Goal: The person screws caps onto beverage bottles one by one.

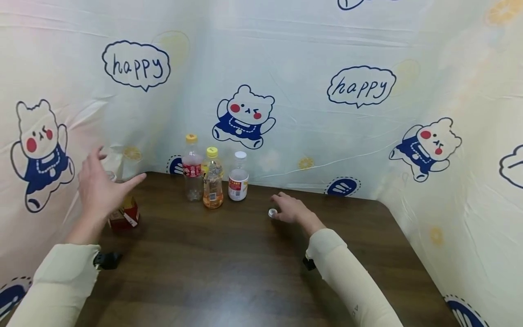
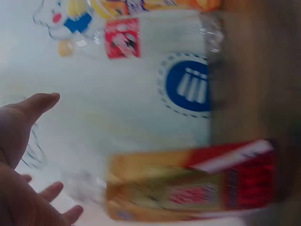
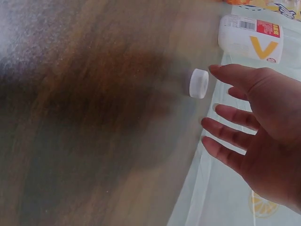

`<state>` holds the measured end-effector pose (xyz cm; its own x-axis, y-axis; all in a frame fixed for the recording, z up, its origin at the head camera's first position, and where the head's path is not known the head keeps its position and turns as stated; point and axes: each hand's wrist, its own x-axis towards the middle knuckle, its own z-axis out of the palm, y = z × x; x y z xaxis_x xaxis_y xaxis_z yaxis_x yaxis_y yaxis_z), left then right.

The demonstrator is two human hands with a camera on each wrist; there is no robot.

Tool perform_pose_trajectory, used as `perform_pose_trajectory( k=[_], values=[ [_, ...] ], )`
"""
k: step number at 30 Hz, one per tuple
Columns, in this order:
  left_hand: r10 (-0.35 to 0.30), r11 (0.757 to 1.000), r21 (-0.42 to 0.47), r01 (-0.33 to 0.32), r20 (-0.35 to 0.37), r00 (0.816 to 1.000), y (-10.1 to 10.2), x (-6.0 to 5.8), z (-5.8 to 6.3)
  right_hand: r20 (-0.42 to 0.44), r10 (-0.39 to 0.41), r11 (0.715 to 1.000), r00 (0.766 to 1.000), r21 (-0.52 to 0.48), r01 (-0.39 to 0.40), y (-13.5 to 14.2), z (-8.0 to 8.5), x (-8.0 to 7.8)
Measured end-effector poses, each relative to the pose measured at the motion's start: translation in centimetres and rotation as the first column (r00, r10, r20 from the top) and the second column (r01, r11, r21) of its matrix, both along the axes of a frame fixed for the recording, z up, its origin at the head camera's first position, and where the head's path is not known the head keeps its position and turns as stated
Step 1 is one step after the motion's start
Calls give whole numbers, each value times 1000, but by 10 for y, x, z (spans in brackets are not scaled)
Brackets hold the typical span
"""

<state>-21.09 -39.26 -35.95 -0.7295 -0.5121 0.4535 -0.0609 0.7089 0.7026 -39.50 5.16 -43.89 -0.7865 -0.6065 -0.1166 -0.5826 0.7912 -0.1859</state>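
At the left of the table, my left hand (image 1: pixel 98 184) is raised with thumb and fingers spread wide beside a bottle with a red and gold label (image 1: pixel 125 215). The hand partly hides that bottle in the head view; in the left wrist view the labelled bottle (image 2: pixel 188 186) lies apart from the fingers. My right hand (image 1: pixel 291 209) hovers low over the table with its fingers loosely bent. A small white bottle cap (image 3: pixel 199 84) rests on the table, right by the tip of that thumb. Nothing is held in either hand.
At the back of the brown table (image 1: pixel 212 263) stand a yellow-capped bottle with a red label (image 1: pixel 192 170), a yellow-capped bottle of amber drink (image 1: pixel 213 181) and a white-capped white bottle (image 1: pixel 238 181). A printed cloth (image 1: pixel 298 141) hangs along the back and sides.
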Motion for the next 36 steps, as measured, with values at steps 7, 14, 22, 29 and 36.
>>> perform_pose_trajectory(
  k=[7,14,22,29,36],
  values=[
    [-61,951,307,21,123,991,-31,11,-34,14,12,999,1000,32,-13,-9,-10,-3],
    [-108,970,236,55,218,970,-32,10,-49,-22,30,998,999,64,-29,-12,-14,-2],
    [-180,982,89,167,159,971,-10,-1,-43,18,35,999,999,29,-35,-9,-13,-3],
    [-262,965,26,261,149,953,15,-12,-38,28,90,996,996,-29,-89,-3,-8,-4],
    [-320,945,-29,325,111,941,35,-20,-45,14,132,980,991,-154,-128,10,4,0]
  ],
)
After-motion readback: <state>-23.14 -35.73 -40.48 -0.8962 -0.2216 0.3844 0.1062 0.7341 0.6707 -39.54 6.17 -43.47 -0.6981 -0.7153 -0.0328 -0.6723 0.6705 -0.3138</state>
